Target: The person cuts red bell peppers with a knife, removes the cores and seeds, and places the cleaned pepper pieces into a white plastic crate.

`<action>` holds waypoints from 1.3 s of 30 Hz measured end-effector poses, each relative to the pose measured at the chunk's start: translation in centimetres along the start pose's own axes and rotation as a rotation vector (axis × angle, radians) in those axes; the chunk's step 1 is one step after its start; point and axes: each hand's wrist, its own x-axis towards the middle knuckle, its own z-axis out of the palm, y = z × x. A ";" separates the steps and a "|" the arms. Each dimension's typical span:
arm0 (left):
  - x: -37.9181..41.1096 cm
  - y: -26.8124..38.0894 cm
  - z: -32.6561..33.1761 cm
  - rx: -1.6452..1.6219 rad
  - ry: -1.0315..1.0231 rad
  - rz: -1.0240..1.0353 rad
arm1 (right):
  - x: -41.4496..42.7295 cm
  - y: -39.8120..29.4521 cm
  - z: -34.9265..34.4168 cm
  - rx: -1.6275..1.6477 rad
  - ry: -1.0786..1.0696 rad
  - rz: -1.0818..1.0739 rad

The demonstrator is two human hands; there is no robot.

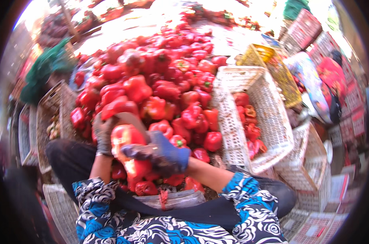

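Note:
My left hand, in a dirty grey work glove, grips a red bell pepper above the pile. My right hand, in a blue glove with dark soiled fingers, is closed around what looks like a knife. Its broad blade slants up and left to the underside of that pepper; motion blurs it, and the handle is hidden in my fist. Between my hands, nearer to me, shows another large red pepper; whether a hand touches it I cannot tell. A big heap of red bell peppers spreads ahead.
A white plastic crate with some red peppers in it stands right of the heap. Behind it is a yellow crate. More crates are stacked at right. At left stand another crate and green netting. A wooden piece lies before my lap.

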 end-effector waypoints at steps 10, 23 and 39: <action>-1.9 2.8 0.6 -0.357 -0.158 -0.188 | -3.6 -8.9 -17.6 0.578 0.969 -0.267; -4.2 5.6 5.0 -0.156 -0.364 -0.125 | 2.6 3.0 -9.8 -0.548 0.229 -0.404; -5.3 9.8 0.7 -0.247 -0.664 -0.298 | 1.5 0.3 -7.2 -0.274 0.114 0.029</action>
